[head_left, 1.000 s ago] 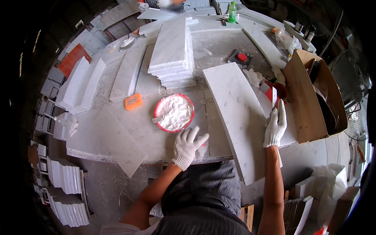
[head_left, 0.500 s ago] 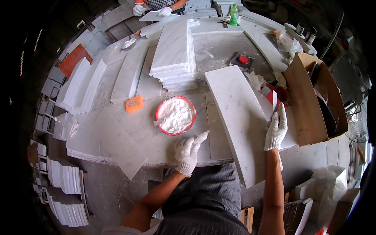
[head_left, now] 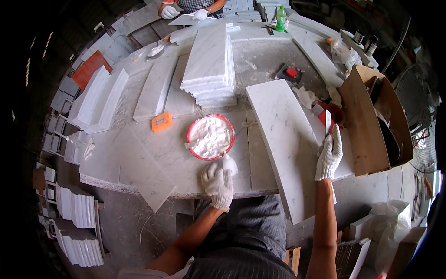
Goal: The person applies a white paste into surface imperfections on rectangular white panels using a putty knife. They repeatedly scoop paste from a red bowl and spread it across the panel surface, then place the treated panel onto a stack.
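My left hand (head_left: 218, 186), in a white knit glove, is just in front of a red-rimmed bowl (head_left: 190, 148) of thick white paste (head_left: 211, 135). One digit stretches up to the bowl's near rim, the others are loosely bent, and I see nothing held. In my gloved right hand (head_left: 330, 156) is a putty knife (head_left: 328, 122), its flat blade pointing away and its handle hidden. That hand rests along the right edge of a long white marble slab (head_left: 283, 144), which lies at a slant and juts past the table's near edge.
A stack of marble slabs (head_left: 204, 60) stands beyond the bowl, an orange box (head_left: 161, 122) left of it. On the right are a cardboard box (head_left: 371, 135) and a red container (head_left: 320, 111). Across the table, a co-worker's gloved hands (head_left: 200, 15) hold a thin slab (head_left: 183, 20).
My left hand's outstretched digit has swung from pointing right to pointing up at the bowl's near rim. My right hand keeps the putty knife beside the slab, almost unmoved.
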`<state>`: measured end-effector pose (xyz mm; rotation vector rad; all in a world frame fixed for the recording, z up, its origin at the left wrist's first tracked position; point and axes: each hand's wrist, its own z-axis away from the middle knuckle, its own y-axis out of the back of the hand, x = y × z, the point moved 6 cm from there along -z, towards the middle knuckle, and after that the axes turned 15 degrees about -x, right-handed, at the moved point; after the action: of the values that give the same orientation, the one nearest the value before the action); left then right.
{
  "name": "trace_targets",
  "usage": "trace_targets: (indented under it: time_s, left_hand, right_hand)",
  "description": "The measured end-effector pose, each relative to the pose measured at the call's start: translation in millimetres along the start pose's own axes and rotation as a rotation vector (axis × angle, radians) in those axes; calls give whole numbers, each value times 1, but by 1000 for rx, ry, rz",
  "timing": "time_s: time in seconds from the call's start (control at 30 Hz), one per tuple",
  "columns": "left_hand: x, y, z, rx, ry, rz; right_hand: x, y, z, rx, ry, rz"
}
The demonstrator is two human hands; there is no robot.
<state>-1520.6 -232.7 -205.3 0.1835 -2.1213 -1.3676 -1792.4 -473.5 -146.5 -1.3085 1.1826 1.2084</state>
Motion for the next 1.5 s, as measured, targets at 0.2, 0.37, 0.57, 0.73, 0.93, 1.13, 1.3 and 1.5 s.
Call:
trace_targets:
  time_s: [0.2,0.37,0.57,0.73,0.93,1.13,1.3,1.5]
  left_hand:
    - [1,5,5,37,-21,-46]
    - [-6,2,7,41,46,-61]
    - [-6,4,10,43,83,-23]
    - [-14,-3,14,-7,135,10]
    - [6,26,15,69,24,224]
    - [105,86,-70,-165,-599,476]
    - [154,22,-157,-471,-828,415]
    - [172,-50,-185,-483,-975,12]
  right_hand:
    - [3,1,-1,1,1,-22]
    - [1,1,0,0,4,-11]
    - [-1,0,1,4,-7,-10]
    - [-2,-1,2,-10,3,1]
    - [-5,-2,3,-1,-5,39]
    - [-6,1,4,-29,-16,62]
    - [-4,1,-1,-29,91,102]
    - [-4,-11,-1,-58,102,65]
